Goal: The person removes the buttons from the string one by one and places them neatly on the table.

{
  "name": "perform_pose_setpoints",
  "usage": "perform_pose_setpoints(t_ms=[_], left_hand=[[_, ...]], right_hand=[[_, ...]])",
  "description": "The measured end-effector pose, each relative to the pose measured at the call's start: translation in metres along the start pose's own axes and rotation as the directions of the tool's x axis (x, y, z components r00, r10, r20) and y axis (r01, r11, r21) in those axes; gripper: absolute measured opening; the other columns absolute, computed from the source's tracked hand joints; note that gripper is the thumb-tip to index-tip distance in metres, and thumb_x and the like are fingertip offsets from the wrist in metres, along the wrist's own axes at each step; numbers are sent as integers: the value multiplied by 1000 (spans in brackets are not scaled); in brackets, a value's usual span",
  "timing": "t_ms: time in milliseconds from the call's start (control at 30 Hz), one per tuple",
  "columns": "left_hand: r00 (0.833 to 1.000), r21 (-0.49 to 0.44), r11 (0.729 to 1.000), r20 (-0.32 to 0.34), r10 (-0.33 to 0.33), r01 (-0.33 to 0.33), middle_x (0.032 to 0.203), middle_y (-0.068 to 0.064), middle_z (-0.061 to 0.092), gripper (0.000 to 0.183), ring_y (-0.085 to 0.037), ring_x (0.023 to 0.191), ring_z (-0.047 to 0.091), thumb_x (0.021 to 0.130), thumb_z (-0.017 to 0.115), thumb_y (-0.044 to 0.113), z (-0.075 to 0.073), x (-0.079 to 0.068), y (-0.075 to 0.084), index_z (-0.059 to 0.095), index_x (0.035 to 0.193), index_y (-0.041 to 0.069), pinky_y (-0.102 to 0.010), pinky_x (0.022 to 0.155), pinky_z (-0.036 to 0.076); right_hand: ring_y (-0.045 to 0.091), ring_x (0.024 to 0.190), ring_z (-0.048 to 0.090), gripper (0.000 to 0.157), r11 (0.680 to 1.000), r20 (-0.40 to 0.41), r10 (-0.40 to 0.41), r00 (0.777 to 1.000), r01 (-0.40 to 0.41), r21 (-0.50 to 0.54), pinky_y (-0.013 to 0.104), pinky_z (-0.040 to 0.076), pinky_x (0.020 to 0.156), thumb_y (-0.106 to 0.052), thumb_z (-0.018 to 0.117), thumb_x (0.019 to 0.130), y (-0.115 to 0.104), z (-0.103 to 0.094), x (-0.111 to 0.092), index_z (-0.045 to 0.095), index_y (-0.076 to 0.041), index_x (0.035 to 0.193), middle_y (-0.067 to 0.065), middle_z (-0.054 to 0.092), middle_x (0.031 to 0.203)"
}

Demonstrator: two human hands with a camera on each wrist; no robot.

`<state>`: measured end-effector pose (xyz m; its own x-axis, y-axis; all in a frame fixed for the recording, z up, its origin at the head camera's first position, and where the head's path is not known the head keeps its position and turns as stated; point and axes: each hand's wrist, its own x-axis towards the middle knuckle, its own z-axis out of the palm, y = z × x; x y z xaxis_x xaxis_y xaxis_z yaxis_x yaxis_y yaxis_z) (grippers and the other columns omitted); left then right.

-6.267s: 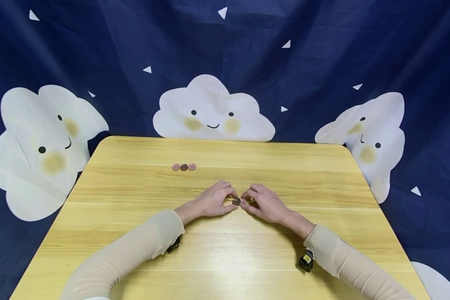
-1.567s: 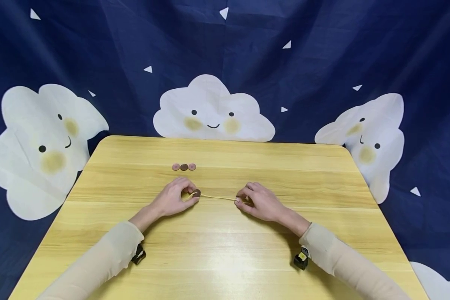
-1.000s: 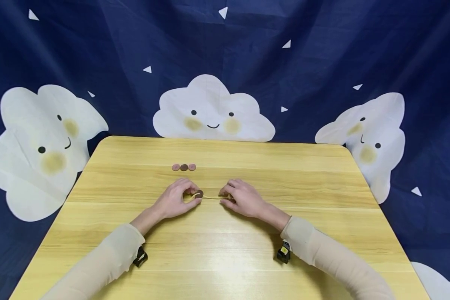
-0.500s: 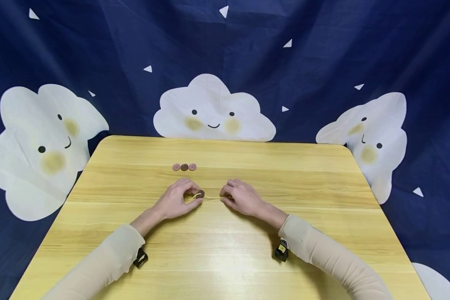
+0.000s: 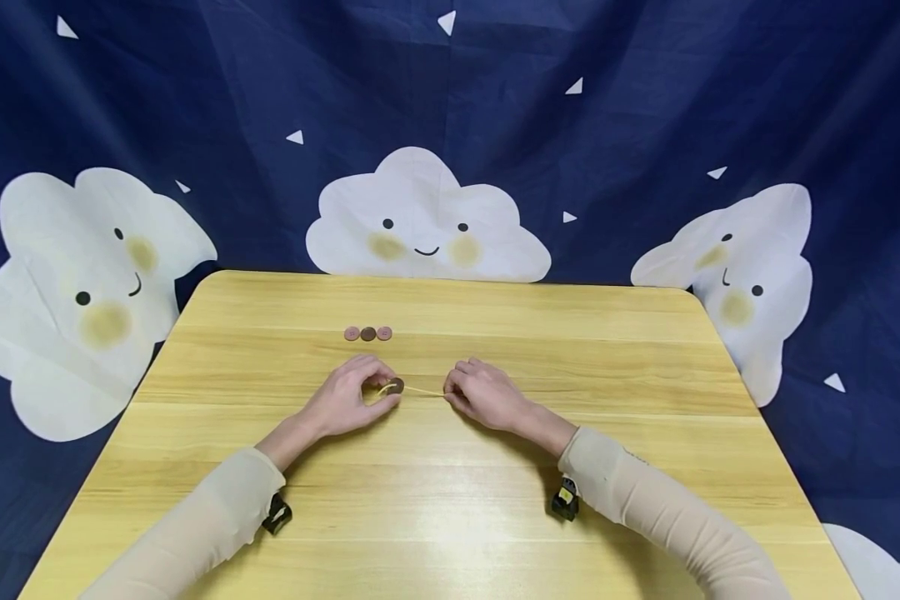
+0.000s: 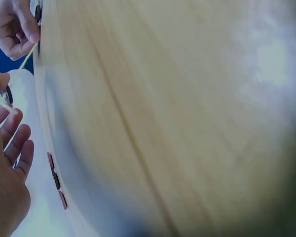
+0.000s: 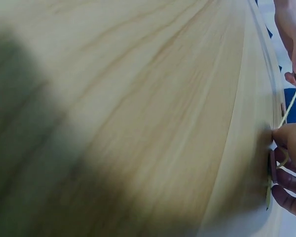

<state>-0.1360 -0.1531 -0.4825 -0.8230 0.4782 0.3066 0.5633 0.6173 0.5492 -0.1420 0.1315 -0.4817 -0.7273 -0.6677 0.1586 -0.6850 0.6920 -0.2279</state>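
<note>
My left hand (image 5: 351, 398) pinches a brown button (image 5: 395, 386) between thumb and fingers, near the middle of the table. A yellow string (image 5: 423, 391) passes through this button and runs straight across to my right hand (image 5: 489, 397). There the thumb and forefinger pinch the string. In the right wrist view a pinkish button (image 7: 273, 167) stands on edge by the right fingers, with a tail of string beside it. The head view hides that button behind the right hand. A short string end loops inside the left hand.
Farther back on the wooden table (image 5: 570, 333), a row holds a pink button (image 5: 352, 334), a brown button (image 5: 368, 334) and another pink button (image 5: 385, 334). Behind the table hangs a dark blue cloth (image 5: 495, 100) printed with clouds.
From close together, the hands have moved apart, the left going left with the brown button. The right hand then shifted left along the string. The string, slack half a second ago, is now straight.
</note>
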Motion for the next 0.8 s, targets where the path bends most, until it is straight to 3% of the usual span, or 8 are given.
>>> perform_pose_setpoints(t_ms=[800], left_hand=[[997, 11, 997, -29, -75, 75, 95, 6, 69, 23, -12, 91, 63, 86, 86, 27, -17, -11, -21, 72, 104, 21, -36, 86, 56]], right_hand=[[16, 86, 60, 6, 1000, -1, -23, 1000, 23, -15, 31, 53, 78, -17, 70, 101, 2, 1, -2, 71, -14, 96, -1, 71, 95]])
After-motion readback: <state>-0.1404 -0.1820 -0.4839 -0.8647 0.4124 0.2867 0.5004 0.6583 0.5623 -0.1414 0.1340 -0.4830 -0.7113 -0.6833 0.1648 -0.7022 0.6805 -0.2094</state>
